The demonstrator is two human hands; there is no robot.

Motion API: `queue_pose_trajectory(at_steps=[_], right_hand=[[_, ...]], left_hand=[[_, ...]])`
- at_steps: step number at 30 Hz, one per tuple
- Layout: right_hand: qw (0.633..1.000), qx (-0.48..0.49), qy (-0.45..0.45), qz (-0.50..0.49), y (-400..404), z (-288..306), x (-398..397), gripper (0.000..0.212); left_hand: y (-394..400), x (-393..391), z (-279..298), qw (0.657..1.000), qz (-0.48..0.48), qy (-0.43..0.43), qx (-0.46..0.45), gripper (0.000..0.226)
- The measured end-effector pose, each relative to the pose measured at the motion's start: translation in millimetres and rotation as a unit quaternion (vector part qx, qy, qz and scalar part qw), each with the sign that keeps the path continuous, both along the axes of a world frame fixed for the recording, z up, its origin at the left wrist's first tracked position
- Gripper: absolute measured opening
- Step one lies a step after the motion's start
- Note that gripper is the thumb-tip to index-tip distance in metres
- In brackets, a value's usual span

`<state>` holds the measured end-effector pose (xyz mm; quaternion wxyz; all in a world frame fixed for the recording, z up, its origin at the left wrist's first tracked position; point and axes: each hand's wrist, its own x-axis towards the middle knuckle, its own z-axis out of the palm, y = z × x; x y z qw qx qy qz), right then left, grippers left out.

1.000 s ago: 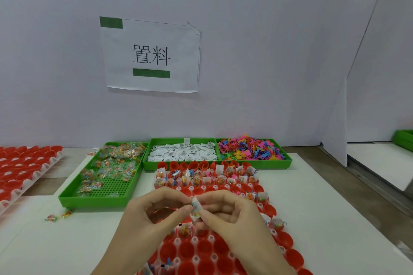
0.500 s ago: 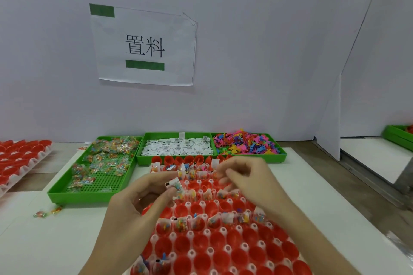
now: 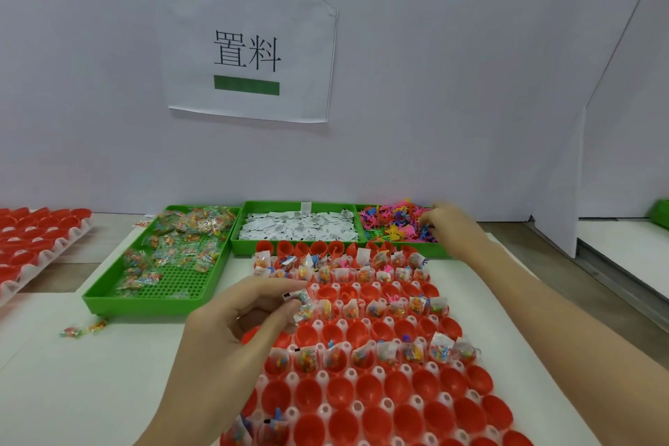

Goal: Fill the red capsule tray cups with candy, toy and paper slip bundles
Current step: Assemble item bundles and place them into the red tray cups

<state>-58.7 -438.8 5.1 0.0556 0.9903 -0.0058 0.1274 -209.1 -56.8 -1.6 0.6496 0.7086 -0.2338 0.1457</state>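
The red capsule tray [image 3: 362,391] lay near centre on the white table [image 3: 90,391], several rows of cups holding clear candy packets with white slips, other rows bare. Over its left edge the left hand [image 3: 231,333] pinched a candy-and-slip bundle [image 3: 302,304] between thumb and fingers. Far right, the right hand [image 3: 447,224] reached into the green toy bin [image 3: 394,228], fingers curled among the toys; whether they gripped one could not be told
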Motion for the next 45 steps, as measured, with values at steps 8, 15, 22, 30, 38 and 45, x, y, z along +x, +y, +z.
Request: queue_pose_trajectory(at_steps=[8,15,22,30,38,45], right_hand=[[0.996,0.023,-0.081,-0.001,0.3,-2.8,1.4,0.021],[0.93,0.302,-0.208,0.002,28.9,4.0,-26.7,0.016],[0.865,0.478,-0.088,0.127,128.1,18.5,-116.6,0.011],[0.818,0.548,0.006,0.175,186.1,2.2,-177.7,0.009],[0.81,0.558,0.046,0.174,182.9,-3.1,-187.7,0.021],[0.806,0.553,0.087,0.191,181.1,2.7,-196.6,0.01]], left_hand=[[2.5,2.4,-0.8,1.0,0.005,0.017,0.012,0.031],[8.2,6.0,-0.6,0.998,0.0,0.038,0.054,0.033],[12.8,7.3,2.5,0.993,-0.042,0.085,0.066,0.014],[11.4,5.2,1.7,0.991,-0.075,0.075,0.078,0.018],[6.8,2.5,-2.7,0.993,-0.06,0.054,0.081,0.016],[8.3,-1.2,2.3,0.987,-0.077,0.038,0.137,0.014]])
